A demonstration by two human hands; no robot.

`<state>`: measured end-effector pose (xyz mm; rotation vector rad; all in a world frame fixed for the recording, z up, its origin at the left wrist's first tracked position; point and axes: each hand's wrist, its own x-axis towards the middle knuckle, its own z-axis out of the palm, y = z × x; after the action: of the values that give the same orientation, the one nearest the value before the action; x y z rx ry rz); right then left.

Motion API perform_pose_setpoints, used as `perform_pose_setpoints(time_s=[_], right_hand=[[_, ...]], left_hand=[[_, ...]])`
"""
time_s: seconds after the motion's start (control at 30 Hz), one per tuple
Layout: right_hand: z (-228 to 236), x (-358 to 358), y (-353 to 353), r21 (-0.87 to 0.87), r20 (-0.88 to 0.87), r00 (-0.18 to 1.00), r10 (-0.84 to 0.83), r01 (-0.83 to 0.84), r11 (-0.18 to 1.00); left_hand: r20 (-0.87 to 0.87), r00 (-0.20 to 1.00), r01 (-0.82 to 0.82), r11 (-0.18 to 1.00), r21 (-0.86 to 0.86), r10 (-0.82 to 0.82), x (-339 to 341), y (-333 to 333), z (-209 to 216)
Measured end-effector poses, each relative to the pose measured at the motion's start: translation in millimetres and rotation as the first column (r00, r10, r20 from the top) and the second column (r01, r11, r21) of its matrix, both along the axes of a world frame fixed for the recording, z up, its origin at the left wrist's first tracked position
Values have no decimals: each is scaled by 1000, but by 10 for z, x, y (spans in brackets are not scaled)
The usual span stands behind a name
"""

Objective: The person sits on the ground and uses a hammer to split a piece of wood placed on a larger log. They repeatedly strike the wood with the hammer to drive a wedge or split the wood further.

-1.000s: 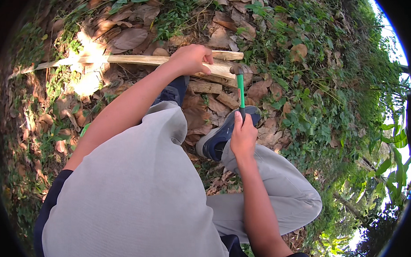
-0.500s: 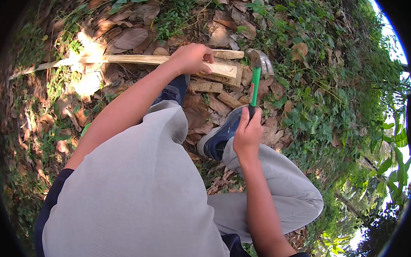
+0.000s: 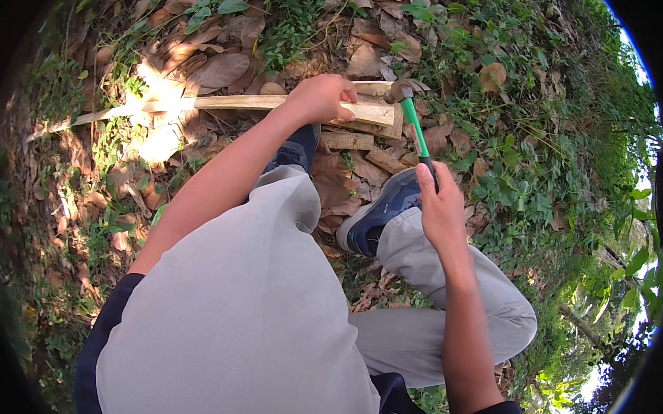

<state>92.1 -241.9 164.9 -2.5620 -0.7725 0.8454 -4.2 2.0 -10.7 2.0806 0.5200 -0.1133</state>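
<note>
My left hand (image 3: pixel 322 99) is closed around a long, pale wooden strip (image 3: pixel 233 102), close to the strip's right end. Under that end lie other pieces of wood, one a short flat board (image 3: pixel 397 124). The black grip of a hammer (image 3: pixel 415 124) with a green shaft is in my right hand (image 3: pixel 442 203), thumb along the handle. The hammer's metal head is just beside the right ends of the wood; whether it touches them I cannot tell. My palm and fingers hide part of the strip.
Short wood offcuts (image 3: pixel 347 140) lie on dry leaves near my blue shoes (image 3: pixel 379 216). My bent knees in grey trousers (image 3: pixel 233 305) fill the lower middle. Green ground plants (image 3: pixel 526 127) spread to the right, and a sunlit patch brightens the strip's left part.
The hammer has tilted left, bringing its head closer to the wood's right ends, while my right hand has shifted right. My left hand keeps its hold; the whole view has shifted slightly.
</note>
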Motion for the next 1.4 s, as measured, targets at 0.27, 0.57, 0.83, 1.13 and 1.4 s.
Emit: perform_pose_setpoints(time_s=[0.27,0.57,0.83,1.13,1.4], right_hand=[[201,650,102,-299,202,886,418,-350,888],[51,393,130,-398,118,940,322,-252,882],[248,180,221,52,268,954,131,-150,987],[-217,-56,-11,-346,193,965,178,-103,933],[175,-66,255,218,426,898,112,-223,950]], left_hand=[[-116,993,39,998,45,-34,51,-9,101],[-191,981,63,991,121,-39,74,-28,78],[-124,991,66,992,107,-52,67,-2,22],[-95,995,44,987,153,-29,67,-40,48],[-64,997,47,992,119,-40,31,-7,-39]])
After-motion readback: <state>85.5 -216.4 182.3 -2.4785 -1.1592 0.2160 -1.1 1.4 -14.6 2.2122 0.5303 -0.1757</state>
